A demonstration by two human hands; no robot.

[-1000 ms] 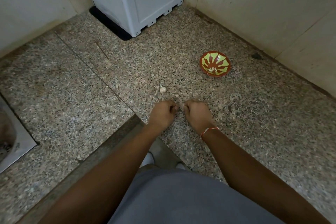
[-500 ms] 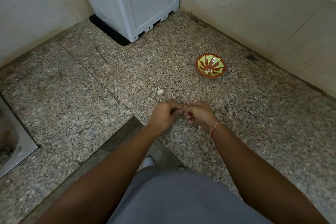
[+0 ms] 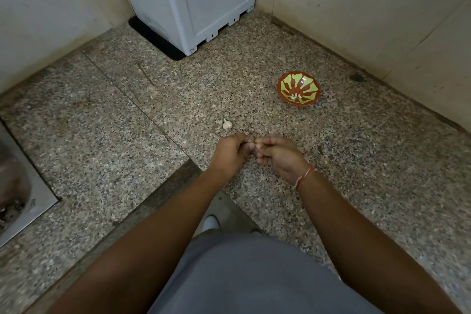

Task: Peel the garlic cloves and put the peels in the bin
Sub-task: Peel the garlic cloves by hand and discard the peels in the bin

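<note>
Left hand (image 3: 229,154) and right hand (image 3: 277,154) met fingertip to fingertip low over counter (image 3: 356,186), both curled, pinching small clove between them; clove itself mostly hidden. Garlic bulb (image 3: 227,124) lay just beyond, nearer left hand, stem tilted up-left. Bowl (image 3: 298,88) farther right, pale peeled cloves inside. Bin not identifiable.

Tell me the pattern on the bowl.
Red-brown bowl with yellow-green petal-like patches fanning outward; head view.

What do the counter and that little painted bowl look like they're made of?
Counter: polished granite or terrazzo, judging by its speckled grey-brown grain and faint sheen.
Bowl: probably glazed ceramic, glossy red with yellow-green painted pattern, though painted plastic can't be ruled out.
</note>
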